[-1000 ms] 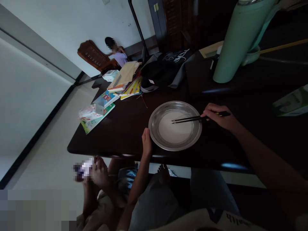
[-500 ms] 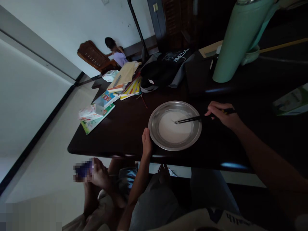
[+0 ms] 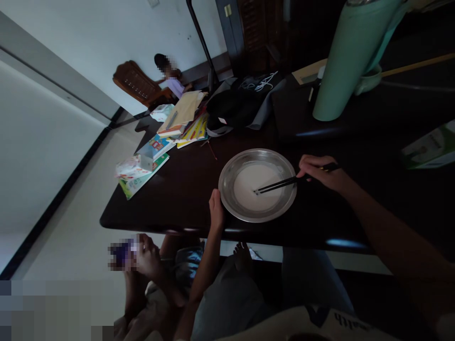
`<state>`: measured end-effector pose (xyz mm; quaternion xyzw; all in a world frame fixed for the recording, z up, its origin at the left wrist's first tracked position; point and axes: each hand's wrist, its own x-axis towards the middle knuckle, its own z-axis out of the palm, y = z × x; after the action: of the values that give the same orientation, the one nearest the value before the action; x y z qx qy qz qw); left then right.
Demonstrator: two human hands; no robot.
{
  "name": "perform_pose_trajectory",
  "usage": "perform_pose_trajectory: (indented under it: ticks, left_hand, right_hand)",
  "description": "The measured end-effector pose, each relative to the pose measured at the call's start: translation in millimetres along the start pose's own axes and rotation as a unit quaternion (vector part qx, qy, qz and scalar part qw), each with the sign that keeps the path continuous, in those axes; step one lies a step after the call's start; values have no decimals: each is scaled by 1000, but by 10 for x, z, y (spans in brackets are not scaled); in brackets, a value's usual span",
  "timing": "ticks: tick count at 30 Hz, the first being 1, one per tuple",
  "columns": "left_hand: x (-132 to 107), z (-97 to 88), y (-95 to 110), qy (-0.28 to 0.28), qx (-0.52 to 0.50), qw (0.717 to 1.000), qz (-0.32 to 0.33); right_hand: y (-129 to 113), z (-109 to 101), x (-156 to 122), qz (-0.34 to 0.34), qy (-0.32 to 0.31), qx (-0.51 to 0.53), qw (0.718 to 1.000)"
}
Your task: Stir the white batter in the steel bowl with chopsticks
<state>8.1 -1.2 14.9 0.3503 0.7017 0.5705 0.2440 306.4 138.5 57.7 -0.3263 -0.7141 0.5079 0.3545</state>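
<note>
A round metal dish (image 3: 230,206) with a pale white liquid (image 3: 249,182) in it sits near the front edge of the dark table (image 3: 185,189). My left hand (image 3: 215,208) grips the dish's near-left rim, fingers together. My right hand (image 3: 316,171) is closed on a pair of black chopsticks (image 3: 280,183), coming in from the right. Their tips dip into the liquid near the dish's middle.
A tall mint-green flask (image 3: 346,57) stands at the back right, with dark bags (image 3: 234,106) and piled books (image 3: 181,118) behind the dish. A box (image 3: 430,149) lies at right. Another person's hand (image 3: 147,255) holds a phone at lower left. Someone sits by a wooden chair (image 3: 137,85) far off.
The chopstick tips have swept from the far side of the liquid toward its near-left part, and my right hand shifted slightly with them. My left hand has stayed on the rim.
</note>
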Motion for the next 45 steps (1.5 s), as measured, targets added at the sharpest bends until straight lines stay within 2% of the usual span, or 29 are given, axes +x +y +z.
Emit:
perform_pose_trajectory:
  ticks: [3, 8, 10, 13, 15, 19, 21, 26, 28, 30, 33, 36, 39, 42, 45]
  left_hand:
    - [1, -4, 3, -15, 4, 1000, 10]
    - [6, -6, -24, -17, -3, 1000, 6]
    - [7, -5, -32, -11, -4, 1000, -1]
    - [7, -1, -36, -4, -5, 1000, -5]
    - [8, 1, -36, -2, -5, 1000, -5]
    - [8, 3, -30, 7, 0, 1000, -3]
    - [6, 3, -24, 1, 0, 1000, 0]
    - [0, -1, -18, -7, -1, 1000, 4]
    - [3, -3, -28, -13, -3, 1000, 4]
    - [8, -5, -44, -11, -5, 1000, 2]
    - [15, -6, -65, -6, -13, 1000, -5]
    - [15, -5, -69, -3, -16, 1000, -14]
    - [11, -5, -61, 12, -11, 1000, -17]
    - [8, -6, -49, 0, -3, 1000, -5]
    - [8, -7, -41, -9, 4, 1000, 4]
  right_hand:
    - [21, 31, 18, -1, -6, -20, 1000]
    - [12, -27, 8, -4, 74, -29, 997]
    - [2, -29, 0, -5, 58, -10, 998]
    - [17, 11, 7, -10, -4, -14, 1000]
    - [37, 29, 17, -14, -10, -31, 999]
    - [37, -17, 12, -12, 60, -37, 997]
    - [25, -40, -1, -12, 70, -22, 997]
    - [44, 15, 7, -12, -11, -23, 1000]
    - [59, 26, 17, -18, -1, -43, 999]
    - [60, 7, 17, -21, 33, -52, 998]
    - [39, -36, -4, -13, 63, -21, 998]
    - [28, -20, -15, -1, 18, 11, 1000]
    - [41, 26, 1, -6, -21, -8, 1000]
    - [49, 17, 12, -16, 21, -38, 999]
    - [33, -29, 0, -12, 64, -21, 998]
